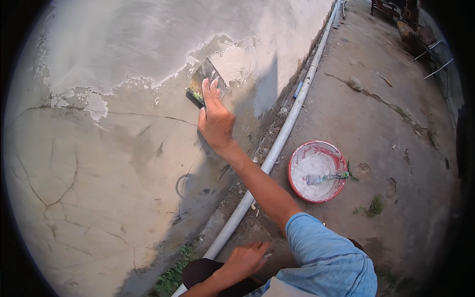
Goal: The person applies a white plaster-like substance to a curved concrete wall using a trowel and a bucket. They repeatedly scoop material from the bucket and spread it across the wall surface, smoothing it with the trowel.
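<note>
My right hand (pixel 216 119) reaches up to the wall and is closed on a wide putty knife (pixel 202 76). Its blade lies against the wall at the ragged lower edge of the white putty coat (pixel 123 44); two fingers press along the blade. Below that edge, bare cracked wall (pixel 118 163) shows. My left hand (pixel 245 260) rests by my knee at the bottom, holding nothing, its fingers loosely stretched out. A red basin (pixel 291 180) smeared with white putty stands on the ground right of my right forearm. Across it lies a putty-coated tool (pixel 326 177) with a green handle end.
A long pale pipe (pixel 282 141) runs along the wall's foot, between wall and basin. Weeds (pixel 170 274) grow at its near end. On the cracked ground (pixel 366 123) lie a stone (pixel 355 83) and a small stick-like tool (pixel 384 78). Furniture (pixel 425 39) stands far right.
</note>
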Available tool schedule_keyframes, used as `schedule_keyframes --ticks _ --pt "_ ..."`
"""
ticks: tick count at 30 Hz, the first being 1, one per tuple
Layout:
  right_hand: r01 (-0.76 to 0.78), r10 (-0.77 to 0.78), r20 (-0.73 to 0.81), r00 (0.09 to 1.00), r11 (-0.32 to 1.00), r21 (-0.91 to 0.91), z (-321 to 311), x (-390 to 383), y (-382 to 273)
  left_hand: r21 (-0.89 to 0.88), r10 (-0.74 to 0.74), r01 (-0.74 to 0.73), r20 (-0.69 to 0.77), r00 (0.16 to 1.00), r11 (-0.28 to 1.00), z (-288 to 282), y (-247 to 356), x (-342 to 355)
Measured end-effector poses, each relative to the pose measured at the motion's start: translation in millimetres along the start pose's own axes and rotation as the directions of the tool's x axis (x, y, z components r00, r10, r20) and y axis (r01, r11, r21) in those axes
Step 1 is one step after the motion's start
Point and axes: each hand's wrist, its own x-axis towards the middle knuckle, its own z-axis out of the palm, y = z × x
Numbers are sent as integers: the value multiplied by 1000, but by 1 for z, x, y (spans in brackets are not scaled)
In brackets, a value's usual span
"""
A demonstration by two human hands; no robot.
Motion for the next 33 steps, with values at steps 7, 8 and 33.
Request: schedule_keyframes --ticks 7,8,33 --pt "26 -45 134 990 989 144 1 -68 -21 18 60 -61 79 995 998 1 25 47" --pt "45 -69 137 988 984 172 0 -81 -20 17 85 -88 98 992 996 1 27 51" --pt "-255 289 -122 949 937 240 15 -46 93 59 -192 189 48 980 980 -9 7 29"
